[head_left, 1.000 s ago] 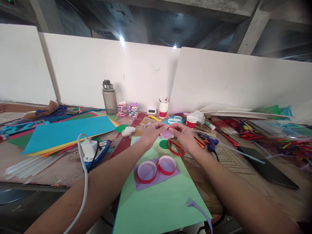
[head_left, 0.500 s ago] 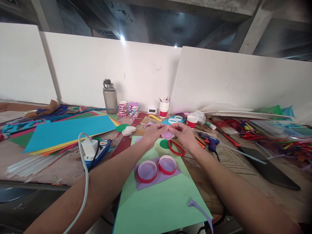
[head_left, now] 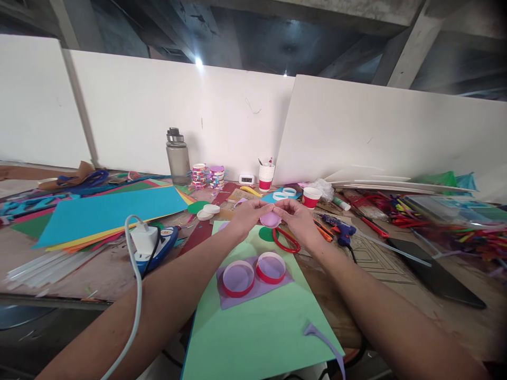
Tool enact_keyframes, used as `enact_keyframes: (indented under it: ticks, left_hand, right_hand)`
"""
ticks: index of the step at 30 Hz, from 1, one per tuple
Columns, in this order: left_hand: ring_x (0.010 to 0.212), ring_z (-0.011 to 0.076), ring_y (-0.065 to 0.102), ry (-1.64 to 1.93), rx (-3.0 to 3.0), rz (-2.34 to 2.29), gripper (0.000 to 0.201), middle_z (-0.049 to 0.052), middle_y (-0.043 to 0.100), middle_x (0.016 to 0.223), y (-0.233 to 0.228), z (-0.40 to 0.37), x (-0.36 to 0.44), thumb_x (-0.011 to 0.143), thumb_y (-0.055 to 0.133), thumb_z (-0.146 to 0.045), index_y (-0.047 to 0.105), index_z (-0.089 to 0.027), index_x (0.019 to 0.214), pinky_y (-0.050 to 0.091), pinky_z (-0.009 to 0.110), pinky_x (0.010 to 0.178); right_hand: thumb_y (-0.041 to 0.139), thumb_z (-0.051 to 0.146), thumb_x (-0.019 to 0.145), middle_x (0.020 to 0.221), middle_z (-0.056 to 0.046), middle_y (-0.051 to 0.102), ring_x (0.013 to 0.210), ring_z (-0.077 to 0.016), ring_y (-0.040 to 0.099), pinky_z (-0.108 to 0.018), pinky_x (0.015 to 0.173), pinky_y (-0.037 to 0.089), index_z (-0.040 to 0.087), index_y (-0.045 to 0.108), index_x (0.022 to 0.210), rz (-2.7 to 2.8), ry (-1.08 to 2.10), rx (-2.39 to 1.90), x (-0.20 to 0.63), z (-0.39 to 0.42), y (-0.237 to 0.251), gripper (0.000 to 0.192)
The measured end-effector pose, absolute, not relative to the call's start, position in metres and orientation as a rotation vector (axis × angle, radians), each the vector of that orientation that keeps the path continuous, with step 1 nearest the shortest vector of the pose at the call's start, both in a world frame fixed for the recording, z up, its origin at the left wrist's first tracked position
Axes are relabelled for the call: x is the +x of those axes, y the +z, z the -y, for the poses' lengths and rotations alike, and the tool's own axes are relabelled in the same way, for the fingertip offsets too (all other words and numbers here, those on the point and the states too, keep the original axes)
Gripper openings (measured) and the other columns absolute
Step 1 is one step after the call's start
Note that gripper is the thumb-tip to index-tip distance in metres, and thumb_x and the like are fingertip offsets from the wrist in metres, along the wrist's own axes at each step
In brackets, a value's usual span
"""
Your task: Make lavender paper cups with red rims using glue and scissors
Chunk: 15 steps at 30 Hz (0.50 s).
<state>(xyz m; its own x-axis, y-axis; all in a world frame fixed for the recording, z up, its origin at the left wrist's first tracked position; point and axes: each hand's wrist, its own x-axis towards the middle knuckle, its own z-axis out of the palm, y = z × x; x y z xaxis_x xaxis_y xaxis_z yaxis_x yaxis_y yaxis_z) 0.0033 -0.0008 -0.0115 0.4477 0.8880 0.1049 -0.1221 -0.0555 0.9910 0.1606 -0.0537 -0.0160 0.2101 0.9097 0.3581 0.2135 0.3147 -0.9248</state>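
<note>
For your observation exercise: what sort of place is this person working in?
Probably a craft workbench in an unfinished concrete room: coloured paper sheets, a glue gun and red paper rings, with both hands holding a pink disc.

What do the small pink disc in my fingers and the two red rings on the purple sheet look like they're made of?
Small pink disc, pinched between left hand and right hand: probably thin matte paper or card, flat and dull. Two red rings on the purple sheet: likely cut paper-cup bands, red outside, white inside, thin-walled.
</note>
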Motion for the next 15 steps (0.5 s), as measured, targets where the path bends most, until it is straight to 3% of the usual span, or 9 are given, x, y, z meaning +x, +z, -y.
enact_keyframes:
  ticks: [15]
  left_hand:
    - [0.078, 0.0154, 0.059, 1.023, 1.389, -0.605, 0.050, 0.005, 0.072, 0.087, -0.0106, 0.0037, 0.0055, 0.058, 0.092, -0.052, 0.077, -0.015, 0.088, 0.047, 0.029, 0.073]
  right_hand:
    - [0.077, 0.056, 0.071, 0.085, -0.005, 0.073, 0.079, -0.0206, 0.063, -0.036, 0.076, 0.051, 0.021, 0.070, 0.085, 1.311, 0.607, -1.164, 0.1615, 0.0531, -0.0158, 0.039]
